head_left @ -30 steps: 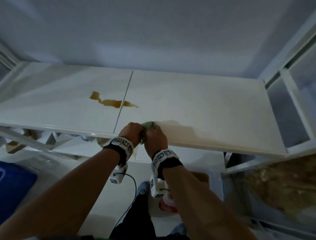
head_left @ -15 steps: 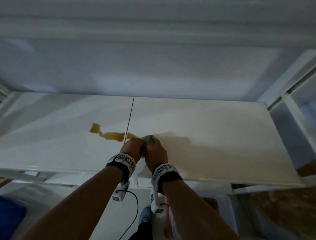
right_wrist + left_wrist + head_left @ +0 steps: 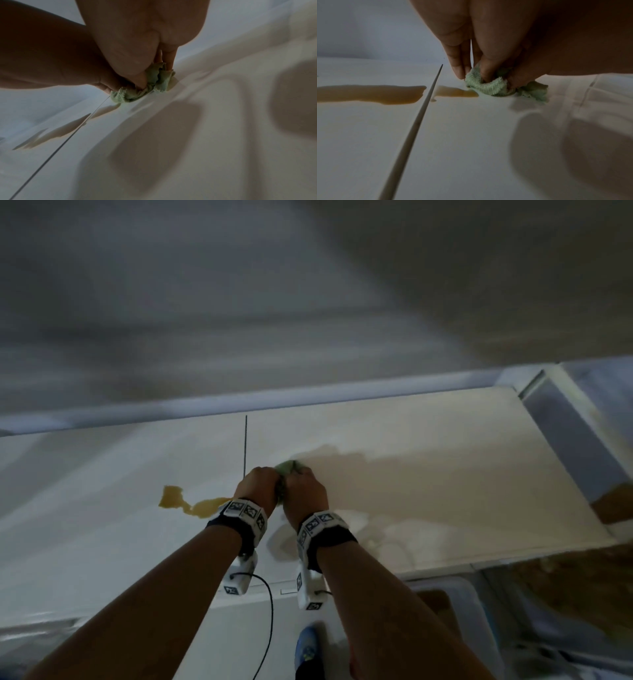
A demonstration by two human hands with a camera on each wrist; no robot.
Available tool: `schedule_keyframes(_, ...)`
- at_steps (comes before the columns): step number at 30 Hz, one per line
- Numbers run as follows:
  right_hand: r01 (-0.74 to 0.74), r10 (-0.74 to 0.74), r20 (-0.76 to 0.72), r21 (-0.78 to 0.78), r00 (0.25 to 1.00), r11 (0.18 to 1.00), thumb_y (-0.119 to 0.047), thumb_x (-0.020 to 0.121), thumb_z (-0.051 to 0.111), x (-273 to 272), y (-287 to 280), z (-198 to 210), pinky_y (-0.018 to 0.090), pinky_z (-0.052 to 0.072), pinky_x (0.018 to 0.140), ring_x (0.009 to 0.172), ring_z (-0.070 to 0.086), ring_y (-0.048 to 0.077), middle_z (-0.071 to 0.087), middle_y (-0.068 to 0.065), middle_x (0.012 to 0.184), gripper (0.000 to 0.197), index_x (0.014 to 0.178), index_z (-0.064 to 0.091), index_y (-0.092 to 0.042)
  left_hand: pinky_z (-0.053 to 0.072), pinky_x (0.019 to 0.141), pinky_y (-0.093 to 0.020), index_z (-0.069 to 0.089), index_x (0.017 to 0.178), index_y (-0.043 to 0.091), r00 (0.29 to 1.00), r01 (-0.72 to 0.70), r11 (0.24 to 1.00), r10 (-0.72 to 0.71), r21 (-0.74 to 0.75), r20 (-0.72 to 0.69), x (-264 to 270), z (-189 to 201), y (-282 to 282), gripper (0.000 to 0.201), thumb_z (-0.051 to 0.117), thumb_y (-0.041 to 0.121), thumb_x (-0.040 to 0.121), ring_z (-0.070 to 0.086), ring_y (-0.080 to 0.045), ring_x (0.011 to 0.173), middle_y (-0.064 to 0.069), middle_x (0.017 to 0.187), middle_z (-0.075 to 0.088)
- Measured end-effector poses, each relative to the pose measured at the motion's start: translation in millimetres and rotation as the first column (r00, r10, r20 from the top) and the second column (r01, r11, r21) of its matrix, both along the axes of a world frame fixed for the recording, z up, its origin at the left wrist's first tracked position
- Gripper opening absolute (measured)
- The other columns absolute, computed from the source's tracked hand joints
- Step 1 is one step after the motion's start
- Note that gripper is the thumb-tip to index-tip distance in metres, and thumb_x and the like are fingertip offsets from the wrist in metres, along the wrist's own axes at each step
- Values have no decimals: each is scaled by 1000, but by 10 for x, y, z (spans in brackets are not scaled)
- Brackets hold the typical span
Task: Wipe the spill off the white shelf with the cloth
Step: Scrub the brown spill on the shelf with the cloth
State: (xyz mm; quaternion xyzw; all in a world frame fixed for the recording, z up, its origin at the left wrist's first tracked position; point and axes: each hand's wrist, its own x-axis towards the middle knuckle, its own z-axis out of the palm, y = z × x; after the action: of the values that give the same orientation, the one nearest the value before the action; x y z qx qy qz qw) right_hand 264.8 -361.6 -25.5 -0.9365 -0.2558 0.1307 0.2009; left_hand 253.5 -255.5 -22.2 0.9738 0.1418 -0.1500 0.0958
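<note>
White shelf, two panels split by a thin seam. Brown spill lay across the seam. Left hand and right hand both gripped the bunched green cloth, pressed on the shelf touching the spill's right end.

Cloth: pale green, looped terry texture. Spill: amber-brown, translucent, paler at its right end. Shelf: white, glossy, with grey shadows; one thin dark seam across it. Wristbands: black, carrying white blocks printed with black square markers. Shoe: blue.
</note>
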Motion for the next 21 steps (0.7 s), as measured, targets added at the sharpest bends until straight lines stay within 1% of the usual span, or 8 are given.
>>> schedule_keyframes(2,35,-35,-3,11,999,999,-6,93,51,56,58,-10,41,54,89,125,52,28,65,13,121,26,113,69,-6,55,66,-35,65,77,9,1000,7,1000,-7,-25,8,81,9,52,18,49,4,83,67,-31,80,-12,85,69)
schedule_keyframes(4,55,-54,-19,16,998,998,-5,93,51,111,124,12,40,56,87,119,58,28,68,12,113,24,106,71,-6,55,66,-31,65,76,11,1000,4,999,-5,-54,-18,146,17,106,20,48,5,85,69,-28,77,-9,84,71)
schedule_keyframes(7,93,-92,-36,8,995,996,-3,92,50,183,196,29,39,55,82,110,63,31,71,13,103,23,97,72,-5,43,63,-22,58,74,18,999,41,998,-42,-44,-34,211,23,169,21,45,9,88,65,-24,73,-8,89,72)
schedule_keyframes(9,111,-110,-48,25,993,993,-3,91,50,205,228,12,40,56,84,113,61,29,70,12,106,23,98,72,-6,44,65,-23,61,77,18,998,66,997,-66,-26,-17,245,46,186,21,45,7,87,65,-25,77,-9,93,71)
schedule_keyframes(12,143,-139,-69,60,988,988,-6,91,50,214,259,-4,40,54,89,121,56,25,66,9,118,28,112,68,-11,53,74,-33,69,89,9,993,120,992,-120,45,-14,261,96,177,24,47,3,86,67,-29,91,-11,97,71)
schedule_keyframes(15,136,-130,-88,66,988,988,-8,92,50,185,230,20,41,53,93,119,58,29,62,11,126,32,120,65,-11,55,76,-34,71,90,8,988,153,985,-151,85,-36,232,75,173,24,48,4,85,68,-29,91,-12,95,71)
schedule_keyframes(18,119,-114,-61,93,992,988,-9,91,51,91,158,-4,40,54,91,115,62,29,64,9,126,33,120,66,-15,55,73,-34,71,89,7,984,177,976,-170,129,-60,153,40,150,20,51,6,84,69,-30,89,-13,94,71)
schedule_keyframes(21,120,-115,-55,98,992,988,-8,91,53,-57,116,-59,40,55,89,114,61,28,64,9,124,30,116,67,-16,54,73,-34,70,87,6,981,191,969,-181,154,-75,56,7,113,18,52,6,85,69,-30,89,-12,93,71)
